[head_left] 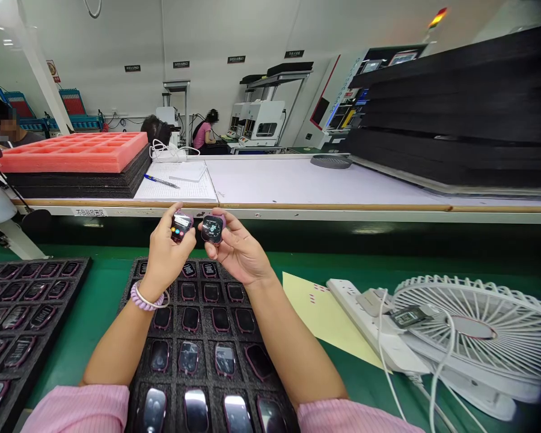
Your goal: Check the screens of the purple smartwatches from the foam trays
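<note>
My left hand (169, 246) grips a smartwatch body (181, 226) without a strap, its lit screen showing several coloured round icons. In my right hand (238, 249) is a second strapless smartwatch (213, 229) with a dark watch face lit on its screen. Both watches have purple casings and are held upright side by side, close together. Below my hands lies a black foam tray (177, 364) whose compartments hold several more watches, most with dark or reflecting screens. My forearms cover part of that tray.
Another watch-filled foam tray (72, 307) lies at left. On the right are a yellow sheet (324, 319), a white power strip (365, 325) and a white fan (473, 331) with cables. The shelf holds red foam (72, 153), a pen (161, 181) and stacked black foam (446, 114).
</note>
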